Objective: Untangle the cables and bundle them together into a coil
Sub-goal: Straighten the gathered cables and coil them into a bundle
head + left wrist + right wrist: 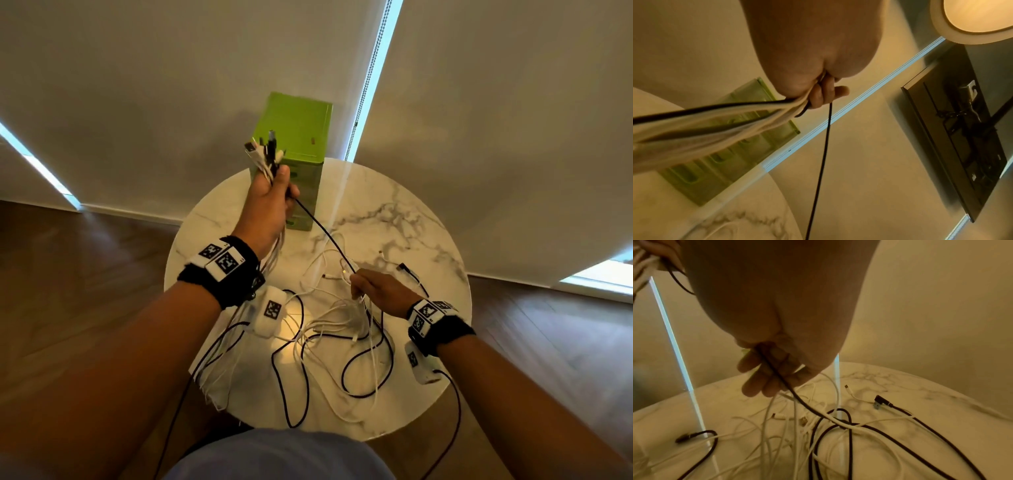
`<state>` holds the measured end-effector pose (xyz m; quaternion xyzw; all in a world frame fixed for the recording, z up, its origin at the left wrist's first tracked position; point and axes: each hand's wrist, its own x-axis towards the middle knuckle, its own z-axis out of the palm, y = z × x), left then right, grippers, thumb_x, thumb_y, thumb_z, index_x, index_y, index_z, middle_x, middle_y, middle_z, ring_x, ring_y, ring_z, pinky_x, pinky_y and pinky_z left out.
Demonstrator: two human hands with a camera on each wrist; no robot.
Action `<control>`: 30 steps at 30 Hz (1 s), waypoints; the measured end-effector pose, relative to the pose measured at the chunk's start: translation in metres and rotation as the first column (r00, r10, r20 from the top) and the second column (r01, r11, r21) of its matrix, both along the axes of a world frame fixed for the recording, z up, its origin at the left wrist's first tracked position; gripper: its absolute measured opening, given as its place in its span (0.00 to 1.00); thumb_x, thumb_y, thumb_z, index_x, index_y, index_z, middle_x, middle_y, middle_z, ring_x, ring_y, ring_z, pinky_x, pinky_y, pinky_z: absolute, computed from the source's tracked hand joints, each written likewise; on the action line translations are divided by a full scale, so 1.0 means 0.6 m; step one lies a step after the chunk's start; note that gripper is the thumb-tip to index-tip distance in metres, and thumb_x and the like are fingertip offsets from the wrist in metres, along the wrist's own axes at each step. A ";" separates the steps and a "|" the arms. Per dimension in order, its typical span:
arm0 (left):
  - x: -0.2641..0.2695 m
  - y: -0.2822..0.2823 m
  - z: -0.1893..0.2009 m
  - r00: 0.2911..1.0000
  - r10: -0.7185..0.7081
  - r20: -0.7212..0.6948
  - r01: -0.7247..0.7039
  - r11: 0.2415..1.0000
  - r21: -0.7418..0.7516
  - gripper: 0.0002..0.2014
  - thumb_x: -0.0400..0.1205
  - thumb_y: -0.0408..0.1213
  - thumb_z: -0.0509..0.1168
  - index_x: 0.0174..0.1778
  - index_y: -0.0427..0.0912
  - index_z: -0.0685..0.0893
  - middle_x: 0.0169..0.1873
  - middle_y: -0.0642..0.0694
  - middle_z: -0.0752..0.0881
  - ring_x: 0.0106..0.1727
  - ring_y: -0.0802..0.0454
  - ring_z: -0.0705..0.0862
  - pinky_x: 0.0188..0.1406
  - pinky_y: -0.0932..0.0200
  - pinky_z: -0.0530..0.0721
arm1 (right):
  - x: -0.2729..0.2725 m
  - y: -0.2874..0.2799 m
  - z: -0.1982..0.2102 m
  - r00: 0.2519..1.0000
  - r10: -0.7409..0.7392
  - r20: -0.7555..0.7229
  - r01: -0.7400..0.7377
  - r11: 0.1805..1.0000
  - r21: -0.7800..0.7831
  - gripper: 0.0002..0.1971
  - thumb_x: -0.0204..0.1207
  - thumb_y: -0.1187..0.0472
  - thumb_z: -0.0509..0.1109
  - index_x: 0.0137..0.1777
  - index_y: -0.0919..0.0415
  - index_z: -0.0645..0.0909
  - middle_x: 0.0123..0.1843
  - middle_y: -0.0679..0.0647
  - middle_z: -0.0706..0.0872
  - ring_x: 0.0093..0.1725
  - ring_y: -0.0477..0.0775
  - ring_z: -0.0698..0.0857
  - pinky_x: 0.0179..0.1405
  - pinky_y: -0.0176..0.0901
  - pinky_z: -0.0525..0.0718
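Mid-untangle, as I read it: left hand (270, 202) raised above desk (394, 212), fist closed round gathered cable ends (265, 150), plugs sticking up. Right hand (380, 286) low over desk, fingers curled, pinching black cable (322, 229) stretched taut between both hands. Rest of cables (342, 329) lie in loose black-and-white tangle on desk. Next move, I judge: draw black cable free of knot, slowly. Green tin (294, 137) stands at back, lid shut; contents unseen.

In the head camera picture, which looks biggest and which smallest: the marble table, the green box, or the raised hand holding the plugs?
1. Marble table, by far the largest.
2. Green box.
3. Left hand, smallest, though it is nearer the camera than the box, so the gap between them looks narrower than it may be.
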<state>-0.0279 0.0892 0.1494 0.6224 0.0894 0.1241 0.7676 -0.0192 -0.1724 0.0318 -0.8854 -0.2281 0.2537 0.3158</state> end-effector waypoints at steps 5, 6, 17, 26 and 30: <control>-0.003 0.033 0.014 0.994 0.101 0.045 -0.099 0.994 -0.043 0.09 0.93 0.40 0.55 0.66 0.46 0.75 0.31 0.54 0.73 0.28 0.62 0.68 0.26 0.66 0.66 | 0.026 -0.007 0.010 0.994 -0.070 0.087 0.076 0.995 -0.062 0.19 0.91 0.46 0.52 0.47 0.52 0.79 0.44 0.49 0.90 0.48 0.55 0.88 0.57 0.55 0.83; -0.005 0.041 0.017 0.991 0.123 0.051 -0.120 0.991 -0.051 0.06 0.93 0.41 0.55 0.61 0.47 0.76 0.31 0.54 0.73 0.28 0.62 0.67 0.26 0.66 0.66 | 0.030 -0.015 0.010 0.993 -0.077 0.090 0.086 0.991 -0.099 0.18 0.91 0.46 0.52 0.47 0.51 0.77 0.44 0.51 0.90 0.48 0.57 0.88 0.55 0.54 0.83; -0.059 -0.025 -0.015 0.981 -0.107 -0.161 0.103 0.994 -0.035 0.11 0.90 0.36 0.61 0.62 0.34 0.83 0.36 0.46 0.83 0.32 0.57 0.77 0.31 0.67 0.78 | 0.048 0.035 0.101 0.977 -0.208 0.050 0.200 0.971 0.134 0.15 0.90 0.49 0.58 0.53 0.56 0.83 0.30 0.53 0.84 0.28 0.50 0.84 0.30 0.40 0.80; -0.080 -0.170 0.008 0.762 -0.642 -0.083 0.595 0.745 -0.303 0.08 0.89 0.30 0.60 0.54 0.39 0.85 0.39 0.50 0.83 0.25 0.59 0.64 0.23 0.67 0.63 | -0.068 -0.133 0.034 0.973 -0.232 0.000 0.229 0.960 -0.159 0.08 0.90 0.60 0.58 0.52 0.50 0.76 0.46 0.52 0.90 0.43 0.49 0.86 0.49 0.44 0.81; -0.089 -0.249 0.012 0.679 -0.728 -0.091 0.667 0.664 -0.337 0.07 0.89 0.30 0.61 0.56 0.37 0.84 0.41 0.50 0.80 0.25 0.58 0.63 0.22 0.67 0.64 | -0.163 -0.232 -0.026 0.927 -0.374 0.003 0.359 0.888 -0.287 0.08 0.88 0.64 0.62 0.58 0.61 0.83 0.58 0.58 0.87 0.61 0.62 0.84 0.63 0.52 0.79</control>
